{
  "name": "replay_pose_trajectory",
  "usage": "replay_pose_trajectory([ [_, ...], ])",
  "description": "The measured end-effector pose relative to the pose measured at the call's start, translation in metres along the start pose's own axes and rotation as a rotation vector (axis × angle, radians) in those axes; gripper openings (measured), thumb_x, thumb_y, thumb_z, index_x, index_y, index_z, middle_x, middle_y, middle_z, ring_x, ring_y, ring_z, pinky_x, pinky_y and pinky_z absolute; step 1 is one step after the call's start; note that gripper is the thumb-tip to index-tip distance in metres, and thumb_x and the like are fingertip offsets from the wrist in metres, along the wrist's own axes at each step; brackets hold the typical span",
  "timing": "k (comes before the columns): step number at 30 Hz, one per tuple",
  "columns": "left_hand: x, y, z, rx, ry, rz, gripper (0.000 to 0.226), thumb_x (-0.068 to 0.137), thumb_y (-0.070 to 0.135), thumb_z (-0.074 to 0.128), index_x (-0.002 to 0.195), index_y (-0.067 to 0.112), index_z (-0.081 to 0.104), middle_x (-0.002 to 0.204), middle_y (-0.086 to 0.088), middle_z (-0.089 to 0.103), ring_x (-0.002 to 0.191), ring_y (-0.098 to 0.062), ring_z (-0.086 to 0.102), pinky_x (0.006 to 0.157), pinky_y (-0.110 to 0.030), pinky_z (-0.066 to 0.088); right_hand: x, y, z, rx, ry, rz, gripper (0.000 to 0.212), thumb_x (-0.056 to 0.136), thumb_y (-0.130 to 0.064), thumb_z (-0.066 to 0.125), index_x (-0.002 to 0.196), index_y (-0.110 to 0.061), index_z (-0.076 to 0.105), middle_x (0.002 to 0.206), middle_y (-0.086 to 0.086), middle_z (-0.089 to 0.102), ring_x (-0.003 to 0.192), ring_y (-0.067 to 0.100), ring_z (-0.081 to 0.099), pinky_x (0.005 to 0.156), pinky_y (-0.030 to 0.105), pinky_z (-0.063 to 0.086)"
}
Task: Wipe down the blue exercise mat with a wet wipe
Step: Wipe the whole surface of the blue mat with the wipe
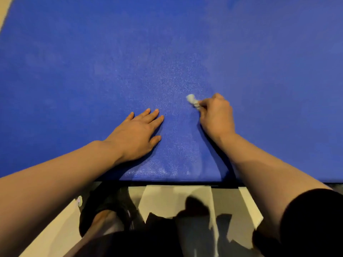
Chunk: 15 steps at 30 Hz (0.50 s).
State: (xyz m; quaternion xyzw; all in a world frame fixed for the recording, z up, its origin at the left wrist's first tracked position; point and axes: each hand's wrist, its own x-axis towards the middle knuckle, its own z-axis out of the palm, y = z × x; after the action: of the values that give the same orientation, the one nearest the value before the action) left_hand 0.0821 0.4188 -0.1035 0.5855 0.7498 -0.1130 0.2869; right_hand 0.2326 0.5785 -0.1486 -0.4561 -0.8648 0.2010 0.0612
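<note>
The blue exercise mat [167, 52] fills most of the view, with its near edge just below my forearms. A shiny damp patch runs down its middle between my hands. My right hand [216, 115] grips a small crumpled white wet wipe [192, 100], which sticks out to the left of my fingers and touches the mat. My left hand [138, 133] lies flat on the mat, palm down, fingers straight and slightly spread, to the left of the damp patch.
Below the mat's near edge lie pale floor tiles [194, 197] with dark gaps. My foot in a black sandal [104, 214] and dark clothing [167, 243] show at the bottom. A strip of pale floor [4, 13] shows at the upper left corner.
</note>
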Motion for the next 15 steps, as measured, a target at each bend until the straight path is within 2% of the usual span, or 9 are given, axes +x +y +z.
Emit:
replay_pose_trajectory([
  [2,-0.011,-0.001,0.006,-0.001,0.008,0.000,0.062,0.103,0.042,0.032,0.155,0.024,0.004,0.163,0.006,-0.006,0.149,-0.012,-0.005,0.121,-0.041,0.001,-0.007,0.005,0.003,0.018,0.065,0.124,0.023,0.098,-0.015,0.052,0.099,-0.007,0.073,0.092,0.016,0.049,0.078,0.037,0.053,0.064,0.038,0.038],
  [3,-0.015,0.000,0.008,0.007,0.004,-0.004,0.062,0.103,0.043,0.032,0.155,0.024,0.004,0.163,0.006,-0.006,0.149,-0.012,-0.005,0.121,-0.041,0.001,-0.015,-0.004,0.008,0.021,0.056,0.124,0.022,0.096,-0.010,0.052,0.100,-0.007,0.073,0.093,0.015,0.048,0.078,0.036,0.053,0.064,0.038,0.038],
  [7,-0.017,0.006,0.009,0.069,-0.024,-0.020,0.064,0.102,0.044,0.032,0.156,0.022,0.003,0.163,0.002,-0.007,0.150,-0.016,-0.006,0.120,-0.045,0.001,-0.057,-0.050,0.019,0.101,-0.042,-0.094,0.020,0.092,-0.004,0.054,0.101,-0.007,0.071,0.089,0.011,0.044,0.074,0.032,0.049,0.062,0.041,0.043],
  [10,-0.019,0.008,0.007,0.090,-0.068,0.001,0.066,0.102,0.044,0.033,0.156,0.020,0.002,0.163,-0.001,-0.007,0.150,-0.018,-0.005,0.120,-0.046,0.003,-0.064,-0.036,0.005,0.044,-0.113,-0.173,0.017,0.095,-0.011,0.053,0.096,-0.006,0.070,0.084,0.007,0.042,0.072,0.027,0.046,0.060,0.040,0.044],
  [13,-0.018,0.007,0.008,0.116,-0.057,0.012,0.068,0.101,0.046,0.033,0.155,0.019,0.002,0.163,-0.002,-0.005,0.150,-0.020,-0.003,0.120,-0.044,0.004,-0.052,0.002,-0.012,-0.012,-0.016,0.018,0.022,0.097,-0.014,0.052,0.096,-0.005,0.072,0.086,0.012,0.047,0.072,0.033,0.050,0.063,0.044,0.044],
  [15,-0.018,0.009,0.008,0.114,-0.033,0.022,0.068,0.101,0.046,0.034,0.155,0.018,0.005,0.163,-0.004,-0.002,0.150,-0.022,0.000,0.120,-0.044,0.006,-0.058,0.001,-0.013,0.013,0.042,0.117,0.022,0.097,-0.013,0.053,0.098,-0.003,0.072,0.090,0.016,0.050,0.073,0.037,0.053,0.066,0.045,0.043],
])
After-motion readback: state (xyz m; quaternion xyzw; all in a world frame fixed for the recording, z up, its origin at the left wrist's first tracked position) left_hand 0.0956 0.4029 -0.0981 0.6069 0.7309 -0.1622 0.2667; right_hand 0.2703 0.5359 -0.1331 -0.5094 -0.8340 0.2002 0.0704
